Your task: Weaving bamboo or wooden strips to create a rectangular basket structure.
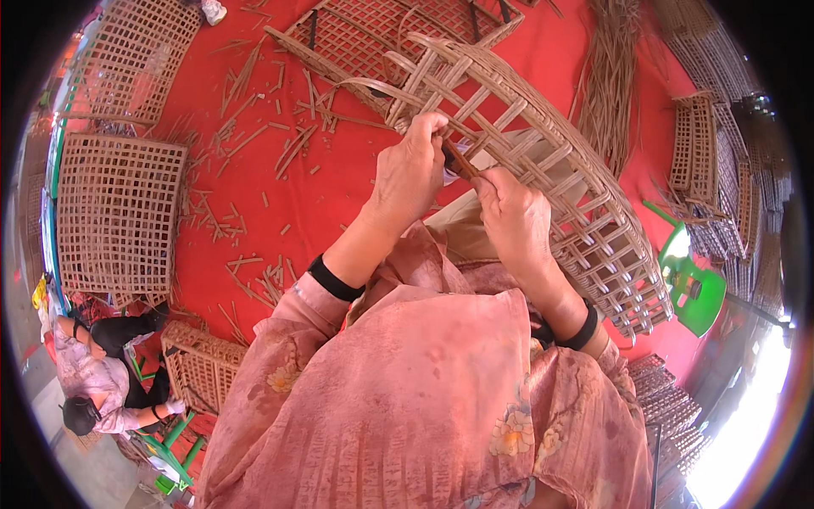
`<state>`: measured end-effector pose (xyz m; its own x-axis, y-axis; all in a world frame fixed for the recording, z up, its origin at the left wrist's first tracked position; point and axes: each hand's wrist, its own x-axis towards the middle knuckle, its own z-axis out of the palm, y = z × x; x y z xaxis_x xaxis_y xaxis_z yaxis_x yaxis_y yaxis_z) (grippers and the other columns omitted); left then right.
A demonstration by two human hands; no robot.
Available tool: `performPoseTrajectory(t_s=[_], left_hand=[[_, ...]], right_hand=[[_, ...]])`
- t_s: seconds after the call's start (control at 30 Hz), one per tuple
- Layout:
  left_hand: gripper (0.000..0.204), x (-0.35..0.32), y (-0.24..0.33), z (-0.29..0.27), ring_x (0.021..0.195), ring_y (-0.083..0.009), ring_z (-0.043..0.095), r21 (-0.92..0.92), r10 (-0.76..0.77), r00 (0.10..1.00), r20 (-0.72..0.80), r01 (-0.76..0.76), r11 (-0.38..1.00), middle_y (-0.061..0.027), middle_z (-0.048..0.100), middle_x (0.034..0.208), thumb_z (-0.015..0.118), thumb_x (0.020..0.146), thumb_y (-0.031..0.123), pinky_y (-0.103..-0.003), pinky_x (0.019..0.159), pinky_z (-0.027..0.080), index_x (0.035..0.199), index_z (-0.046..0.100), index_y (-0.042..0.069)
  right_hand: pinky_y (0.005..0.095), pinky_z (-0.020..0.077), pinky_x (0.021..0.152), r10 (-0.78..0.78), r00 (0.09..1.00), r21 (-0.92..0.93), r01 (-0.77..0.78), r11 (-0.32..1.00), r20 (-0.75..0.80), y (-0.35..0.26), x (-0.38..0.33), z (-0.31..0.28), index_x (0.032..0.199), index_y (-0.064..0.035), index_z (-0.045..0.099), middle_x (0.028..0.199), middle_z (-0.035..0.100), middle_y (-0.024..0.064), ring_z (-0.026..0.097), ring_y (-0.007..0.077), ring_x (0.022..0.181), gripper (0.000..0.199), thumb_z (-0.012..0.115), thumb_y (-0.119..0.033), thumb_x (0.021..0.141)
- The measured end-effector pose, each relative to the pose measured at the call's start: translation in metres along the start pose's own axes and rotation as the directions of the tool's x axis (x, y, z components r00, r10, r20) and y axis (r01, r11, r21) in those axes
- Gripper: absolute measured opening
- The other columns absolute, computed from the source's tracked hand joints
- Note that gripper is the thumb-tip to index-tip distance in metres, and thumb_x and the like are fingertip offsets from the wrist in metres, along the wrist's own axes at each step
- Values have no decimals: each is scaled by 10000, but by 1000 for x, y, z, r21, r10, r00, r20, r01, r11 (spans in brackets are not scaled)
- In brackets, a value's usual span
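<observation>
A large openwork basket (517, 110) of flat tan strips lies tilted across my lap, with its long rim running from upper middle to lower right. My left hand (405, 165) is closed at the basket's near left end, where loose strip ends stick out. Close beside it, my right hand (513, 212) is closed around one end of a slim dark-brown stick-like tool (459, 159). The tool slants between the two hands against the weave. Its far end is hidden behind my left fingers, and I cannot make out its tip.
Cut strip pieces (280, 153) litter the red floor sheet (339, 191). A long strip bundle (609, 81) lies far right. Lattice panels (119, 212) stand left, another panel (339, 51) ahead. A green stool (699, 293) is at right. A person (102, 373) sits lower left by a basket (199, 365).
</observation>
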<state>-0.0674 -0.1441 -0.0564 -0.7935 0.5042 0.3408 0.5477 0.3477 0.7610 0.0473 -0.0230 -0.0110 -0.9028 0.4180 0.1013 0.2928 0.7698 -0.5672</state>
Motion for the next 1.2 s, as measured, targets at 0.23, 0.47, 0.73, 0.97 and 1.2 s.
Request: performPoseTrajectory(t_s=[0.23,0.47,0.73,0.97,1.2], left_hand=[[125,3,-8,-12,673,-37,566,-300,-212,977,-7,200,933,-52,663,849,661,890,8,-213,628,471,991,589,26],[143,6,-19,-14,699,-39,569,-445,-334,932,-138,243,862,-13,664,844,693,866,-3,-207,626,468,961,591,28],[401,8,-14,-5,742,-131,526,-459,-578,783,-229,437,774,-47,578,886,838,744,174,-289,693,481,987,552,32],[486,13,-27,-7,756,-145,527,-521,-693,703,-160,536,664,-50,564,866,889,675,227,-294,704,480,951,554,9],[464,12,-34,-3,766,-123,532,-595,-681,708,-189,469,653,-41,577,871,886,689,219,-271,688,484,953,571,1]], right_hand=[[450,502,509,-122,992,-152,119,981,-9,-5,14,6,801,-67,577,579,615,160,637,359,544,205,663,-222,904],[459,501,566,-133,985,-234,156,959,114,-17,31,17,883,-72,627,659,645,165,652,368,629,147,654,-214,909],[467,499,609,-91,984,-203,121,972,152,-21,34,14,927,-86,633,705,649,159,645,373,667,142,633,-228,922],[471,490,612,-110,983,-159,133,978,144,-21,36,14,920,-87,653,711,638,167,632,385,664,152,621,-236,930],[467,496,573,-171,981,-181,186,966,92,-24,41,20,836,-67,607,638,625,161,637,371,604,181,626,-221,929]])
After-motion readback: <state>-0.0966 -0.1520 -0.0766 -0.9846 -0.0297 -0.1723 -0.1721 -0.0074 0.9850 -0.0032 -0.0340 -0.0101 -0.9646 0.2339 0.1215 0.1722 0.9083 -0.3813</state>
